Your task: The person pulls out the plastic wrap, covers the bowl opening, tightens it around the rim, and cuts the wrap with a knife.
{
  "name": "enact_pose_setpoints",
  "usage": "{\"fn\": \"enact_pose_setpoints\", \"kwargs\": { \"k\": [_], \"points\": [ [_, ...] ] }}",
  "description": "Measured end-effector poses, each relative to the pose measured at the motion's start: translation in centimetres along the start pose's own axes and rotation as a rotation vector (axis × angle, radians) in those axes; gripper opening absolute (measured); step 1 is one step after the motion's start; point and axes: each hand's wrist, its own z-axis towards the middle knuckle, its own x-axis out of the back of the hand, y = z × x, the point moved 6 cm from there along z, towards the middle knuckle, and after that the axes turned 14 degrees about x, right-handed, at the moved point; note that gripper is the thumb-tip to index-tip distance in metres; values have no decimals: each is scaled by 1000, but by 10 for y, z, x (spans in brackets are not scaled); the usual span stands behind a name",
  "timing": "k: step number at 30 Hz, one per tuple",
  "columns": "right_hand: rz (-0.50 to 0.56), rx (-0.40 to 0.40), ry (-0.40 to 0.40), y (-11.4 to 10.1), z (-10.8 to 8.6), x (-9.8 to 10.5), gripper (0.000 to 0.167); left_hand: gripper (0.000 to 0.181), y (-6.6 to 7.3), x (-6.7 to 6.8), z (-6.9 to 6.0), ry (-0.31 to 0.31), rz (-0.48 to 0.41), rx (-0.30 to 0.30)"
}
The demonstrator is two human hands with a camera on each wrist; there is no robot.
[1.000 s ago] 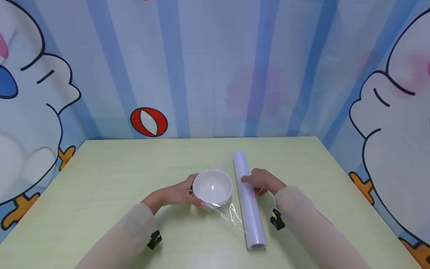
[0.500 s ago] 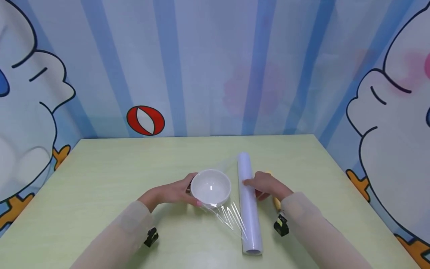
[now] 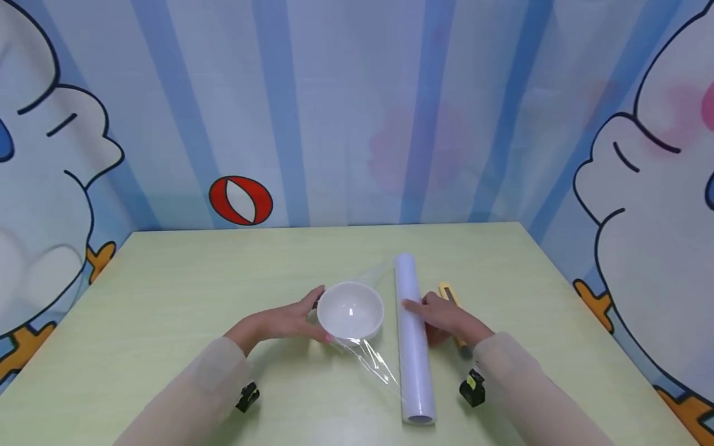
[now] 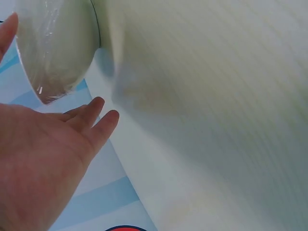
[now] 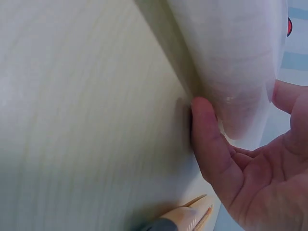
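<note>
- I judge the step in hand to be holding clear plastic film stretched between bowl and roll, with cutting not yet done.
- I see the round, glossy white bowl below the centre of the head frame, over the pale green tabletop; film clings to its outside.
- The left hand has a wide grip, thumb and fingers spread around the bowl's left side.
- Right of it lies the long white cylindrical roll; the right hand grips it, thumb on top.
- A slim yellow utility knife sits partly hidden behind that hand.
- My next move would call for steady tension, and a free hand for the knife.
</note>
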Motion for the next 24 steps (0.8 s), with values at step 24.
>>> {"fn": "enact_pose_setpoints", "kwargs": {
  "k": [24],
  "points": [
    [-46,38,51,-13,4,14,43,97,15,-5,3,96,0,-162]
  ]
}}
